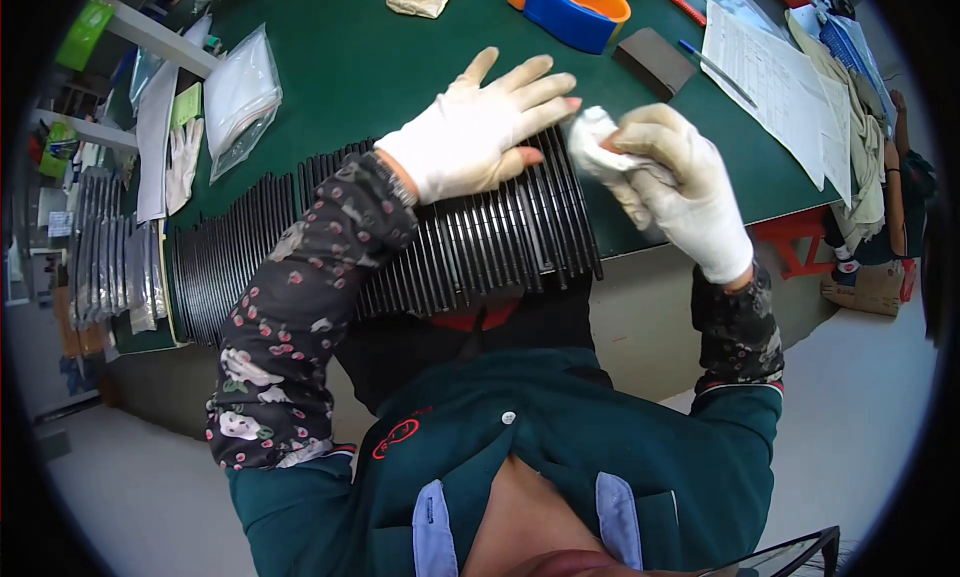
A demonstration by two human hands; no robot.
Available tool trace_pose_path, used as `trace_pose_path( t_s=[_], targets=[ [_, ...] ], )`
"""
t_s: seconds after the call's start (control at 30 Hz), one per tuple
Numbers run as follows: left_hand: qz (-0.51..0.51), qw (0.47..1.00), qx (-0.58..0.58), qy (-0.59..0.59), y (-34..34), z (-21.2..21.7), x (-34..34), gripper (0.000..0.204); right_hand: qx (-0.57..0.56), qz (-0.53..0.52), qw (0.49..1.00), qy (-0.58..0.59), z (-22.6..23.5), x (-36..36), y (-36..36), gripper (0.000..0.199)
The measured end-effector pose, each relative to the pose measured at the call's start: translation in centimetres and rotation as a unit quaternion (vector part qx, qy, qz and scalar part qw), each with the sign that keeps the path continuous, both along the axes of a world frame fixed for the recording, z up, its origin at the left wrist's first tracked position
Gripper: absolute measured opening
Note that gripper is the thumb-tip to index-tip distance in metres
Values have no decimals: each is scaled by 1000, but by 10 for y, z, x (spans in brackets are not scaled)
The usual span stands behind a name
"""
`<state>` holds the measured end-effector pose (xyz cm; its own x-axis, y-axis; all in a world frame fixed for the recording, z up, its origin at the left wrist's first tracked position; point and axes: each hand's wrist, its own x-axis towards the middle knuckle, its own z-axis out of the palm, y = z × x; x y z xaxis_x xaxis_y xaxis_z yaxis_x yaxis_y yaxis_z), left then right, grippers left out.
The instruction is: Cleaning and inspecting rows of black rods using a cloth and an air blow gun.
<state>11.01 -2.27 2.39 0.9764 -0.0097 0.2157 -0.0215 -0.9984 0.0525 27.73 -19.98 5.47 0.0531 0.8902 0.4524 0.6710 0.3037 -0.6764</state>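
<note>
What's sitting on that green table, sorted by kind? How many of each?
Row of black slats: 1
Clear plastic bags: 1
Tape dispensers, blue and orange: 1
Pens: 1
Printed paper sheets: 1
Wiping cloths, held in the right hand: 1
Spare white gloves: 1
Total: 7

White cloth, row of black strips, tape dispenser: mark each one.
white cloth [592, 142], head view, on its bunched middle.
row of black strips [470, 252], head view, on the strips below the left wrist.
tape dispenser [565, 12], head view, on its blue side.
</note>
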Motion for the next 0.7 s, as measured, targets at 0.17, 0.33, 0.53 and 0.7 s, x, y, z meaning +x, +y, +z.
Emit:
trace_pose_path(
  t_s=[0.17, 0.33, 0.53, 0.7],
  targets=[
    [38, 997, 31, 64, -1, -20, 10, 57, 50, 147, 982, -111, -40, -24, 40, 21],
    [34, 998, 26, 38, -2, -26, 5, 51, -159, 404, 898, -69, -23, -50, -11, 19],
    [22, 996, 87, -9, 9, -37, 10, 43, 9, 211, 973, -96, -34, -47, 47, 34],
    [40, 999, 12, 23, -2, -30, 7, 49, -100, 427, 898, -44, -23, -61, 8, 30]
  ],
)
